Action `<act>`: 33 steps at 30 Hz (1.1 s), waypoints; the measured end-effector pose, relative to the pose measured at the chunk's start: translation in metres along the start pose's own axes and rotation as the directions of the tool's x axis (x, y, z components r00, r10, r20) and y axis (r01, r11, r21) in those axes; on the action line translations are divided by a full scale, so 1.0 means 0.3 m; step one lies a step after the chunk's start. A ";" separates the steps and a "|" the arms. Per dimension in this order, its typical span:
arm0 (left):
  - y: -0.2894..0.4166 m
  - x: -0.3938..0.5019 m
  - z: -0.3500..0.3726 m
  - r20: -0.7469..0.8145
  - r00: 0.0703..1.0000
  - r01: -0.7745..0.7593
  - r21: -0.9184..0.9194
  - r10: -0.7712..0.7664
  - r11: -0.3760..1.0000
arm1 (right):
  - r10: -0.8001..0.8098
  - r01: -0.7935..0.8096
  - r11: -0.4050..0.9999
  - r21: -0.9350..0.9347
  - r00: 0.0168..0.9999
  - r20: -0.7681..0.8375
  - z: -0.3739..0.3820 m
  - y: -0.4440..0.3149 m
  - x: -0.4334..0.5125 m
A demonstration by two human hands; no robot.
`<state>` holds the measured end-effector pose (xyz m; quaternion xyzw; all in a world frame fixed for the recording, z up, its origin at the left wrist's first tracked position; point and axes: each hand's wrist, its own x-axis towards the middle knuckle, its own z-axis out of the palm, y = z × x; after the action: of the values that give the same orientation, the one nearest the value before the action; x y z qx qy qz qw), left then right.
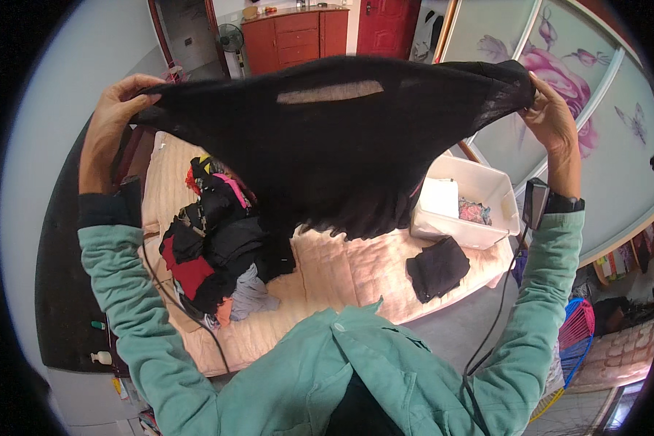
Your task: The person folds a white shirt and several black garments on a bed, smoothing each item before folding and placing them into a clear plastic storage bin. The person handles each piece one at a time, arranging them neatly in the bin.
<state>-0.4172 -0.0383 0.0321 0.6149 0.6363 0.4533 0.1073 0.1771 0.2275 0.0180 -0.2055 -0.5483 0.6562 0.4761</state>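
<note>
A thin black garment (327, 147) is stretched wide in the air above the bed. My left hand (125, 101) pinches one upper corner between thumb and fingers. At the opposite corner, my right hand (550, 114) grips the bunched cloth. A paler see-through strip shows near the garment's upper edge, and its lower edge is wavy. Beyond and below it on the left lies a heap of mixed clothes (191, 272), mostly black, with red, grey and pink pieces. A folded black garment (438, 268) rests on the bed at the right.
A white plastic bin (490, 234) holding folded white and patterned cloth stands on the bed (332, 272). Cables hang along both my sleeves. Sliding wardrobe doors (556, 82) rise at the right, with a corded chair (575, 332) below. A fan (231, 39) and a red-brown cabinet (297, 41) stand behind.
</note>
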 end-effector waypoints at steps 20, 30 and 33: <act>-0.383 0.158 0.374 -0.074 0.880 0.191 -0.850 -0.470 0.491 | 0.400 -0.401 0.882 0.246 0.915 0.055 -0.092 0.465 0.124; -0.113 0.154 0.285 -0.165 0.952 -0.136 -0.983 -0.256 0.126 | 0.001 -0.068 0.863 0.501 0.991 0.134 -0.179 0.243 0.145; -0.090 0.070 0.214 -0.185 0.968 -0.160 -0.975 -0.168 0.152 | -0.130 0.032 0.890 0.454 0.974 0.187 -0.158 0.142 0.024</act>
<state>-0.3956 0.0132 -0.0146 0.3315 0.1962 0.8307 0.4019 0.1942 0.2607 -0.0340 0.0043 -0.4381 0.7624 0.4762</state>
